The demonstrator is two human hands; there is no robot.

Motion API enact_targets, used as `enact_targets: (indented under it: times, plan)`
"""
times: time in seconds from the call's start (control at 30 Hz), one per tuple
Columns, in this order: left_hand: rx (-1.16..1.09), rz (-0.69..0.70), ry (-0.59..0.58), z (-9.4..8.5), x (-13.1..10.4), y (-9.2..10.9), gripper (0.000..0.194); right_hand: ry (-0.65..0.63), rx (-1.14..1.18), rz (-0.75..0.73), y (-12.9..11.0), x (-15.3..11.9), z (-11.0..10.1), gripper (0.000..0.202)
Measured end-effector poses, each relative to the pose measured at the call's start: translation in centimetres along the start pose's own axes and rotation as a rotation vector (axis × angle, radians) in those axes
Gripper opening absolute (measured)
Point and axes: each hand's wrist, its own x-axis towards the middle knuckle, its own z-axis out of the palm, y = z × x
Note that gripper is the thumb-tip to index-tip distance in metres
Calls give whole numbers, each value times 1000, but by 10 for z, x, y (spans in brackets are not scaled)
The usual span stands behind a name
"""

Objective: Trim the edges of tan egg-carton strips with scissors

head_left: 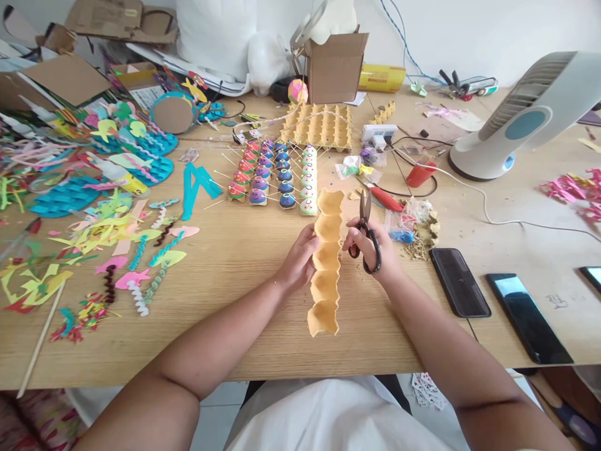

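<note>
A yellow strip of egg-carton cups runs lengthwise in front of me. My left hand is closed on its left edge near the middle. On the strip's right side, my right hand holds black-handled scissors, their blades pointing up and away from me. Beyond the strip stand painted rows of cups: red, purple, blue and pale green. Thin sticks poke out from several of them.
Colourful foam pieces cover the left side. Behind lies a yellow egg tray. To the right are a white fan, a red cup, carton scraps and dark phones.
</note>
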Motion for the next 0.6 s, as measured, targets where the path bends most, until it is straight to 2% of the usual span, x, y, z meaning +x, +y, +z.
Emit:
enact_targets:
  times: [0.2,0.37,0.6]
  plan:
    - [84,-26,-73,-6,1,-6,52,-62,40,30,7,-1,3,32]
    - [125,-52,-38,-6,1,-7,57,-44,4,-31,6,-3,6,28]
    - [137,-65,55,-1,-3,0,48,147,-337,-236,4,-3,-5,13]
